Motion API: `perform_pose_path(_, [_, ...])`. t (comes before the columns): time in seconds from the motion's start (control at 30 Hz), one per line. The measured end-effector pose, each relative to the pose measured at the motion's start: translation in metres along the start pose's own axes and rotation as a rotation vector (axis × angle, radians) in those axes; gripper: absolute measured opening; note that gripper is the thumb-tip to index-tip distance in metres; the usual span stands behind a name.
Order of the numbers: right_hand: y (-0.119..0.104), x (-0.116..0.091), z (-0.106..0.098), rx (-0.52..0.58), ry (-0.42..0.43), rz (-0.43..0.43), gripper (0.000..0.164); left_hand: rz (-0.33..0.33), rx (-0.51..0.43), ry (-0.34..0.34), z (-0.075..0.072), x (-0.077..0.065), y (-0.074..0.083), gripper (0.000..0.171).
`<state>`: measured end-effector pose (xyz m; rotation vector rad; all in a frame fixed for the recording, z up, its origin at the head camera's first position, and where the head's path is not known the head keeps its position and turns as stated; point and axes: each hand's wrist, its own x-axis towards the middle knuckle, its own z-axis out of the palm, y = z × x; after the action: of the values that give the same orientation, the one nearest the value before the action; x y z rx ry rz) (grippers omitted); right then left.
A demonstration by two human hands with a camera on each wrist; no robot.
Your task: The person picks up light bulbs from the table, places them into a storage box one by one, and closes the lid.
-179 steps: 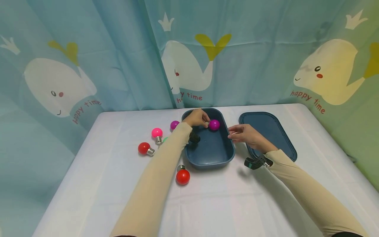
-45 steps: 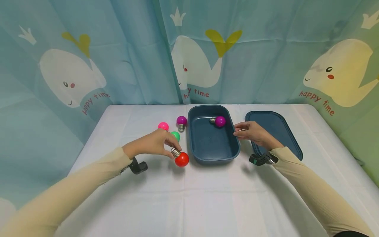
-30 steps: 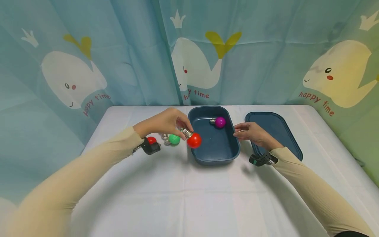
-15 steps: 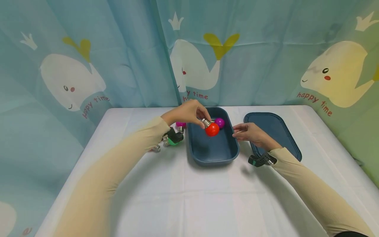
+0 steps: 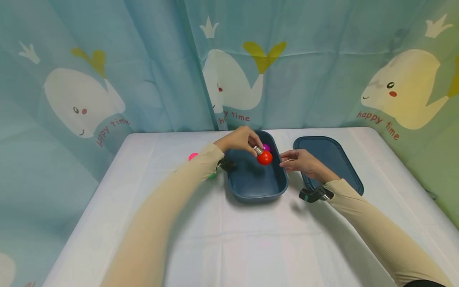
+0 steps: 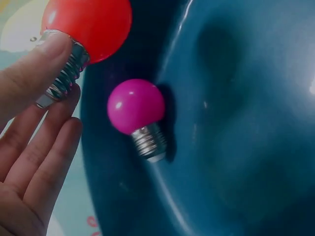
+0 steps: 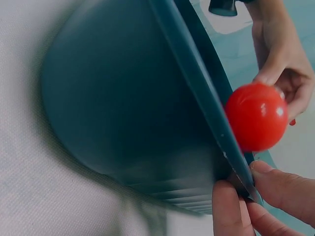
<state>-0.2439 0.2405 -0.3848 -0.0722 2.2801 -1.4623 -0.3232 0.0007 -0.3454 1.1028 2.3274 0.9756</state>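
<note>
Between thumb and fingers, my left hand (image 5: 247, 138) pinches a red light bulb (image 5: 265, 158) by its metal screw base. The bulb hangs over the far right part of a dark blue plastic box (image 5: 252, 181), with its round end pointing down and right. A purple light bulb (image 6: 136, 105) lies inside the box below it, against the wall in the left wrist view. My right hand (image 5: 304, 162) grips the box's right rim, thumb on the inner side and fingers outside, as the right wrist view shows (image 7: 280, 194).
A dark blue lid (image 5: 324, 153) lies flat right of the box, partly behind the right hand. Left of the box, a pink bulb (image 5: 193, 156) and a green bulb (image 5: 213, 175) peek out around the left sleeve. A printed curtain (image 5: 161, 79) hangs behind the table.
My left hand let go of the purple bulb in the box, picked up a red bulb from the table and carried it right, over the box. The right hand stayed at the rim.
</note>
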Motion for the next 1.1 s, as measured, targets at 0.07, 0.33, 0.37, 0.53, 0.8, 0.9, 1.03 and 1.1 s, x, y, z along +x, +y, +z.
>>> perform_pose_path(0.07, [0.000, 0.000, 0.000, 0.000, 0.003, 0.002, 0.052, -0.005, 0.015, 0.001, 0.004, 0.005, -0.003, 0.026])
perform_pose_path(0.33, [0.000, 0.000, 0.002, 0.022, -0.002, -0.007, 0.053, -0.044, 0.042, -0.028, 0.018, 0.019, -0.020, 0.027])
perform_pose_path(0.37, [0.000, -0.001, 0.002, 0.025, -0.003, -0.007, 0.052, -0.049, 0.044, -0.031, 0.019, 0.020, -0.021, 0.027])
perform_pose_path(0.53, [-0.001, -0.001, 0.001, 0.022, -0.002, 0.002, 0.051, -0.073, 0.070, -0.039, 0.023, 0.024, -0.024, 0.025])
perform_pose_path(0.8, [-0.002, -0.001, 0.001, 0.023, -0.009, -0.011, 0.051, -0.124, 0.085, -0.011, 0.027, 0.024, -0.027, 0.024])
perform_pose_path(0.9, [-0.002, -0.001, 0.001, 0.022, -0.005, -0.008, 0.052, -0.140, 0.087, 0.009, 0.028, 0.023, -0.029, 0.024])
perform_pose_path(1.03, [-0.002, -0.002, 0.001, 0.025, -0.001, -0.002, 0.052, -0.161, 0.087, 0.030, 0.028, 0.023, -0.032, 0.023])
perform_pose_path(1.1, [-0.002, -0.002, 0.001, 0.028, -0.002, -0.003, 0.052, -0.175, 0.083, 0.039, 0.028, 0.022, -0.034, 0.023])
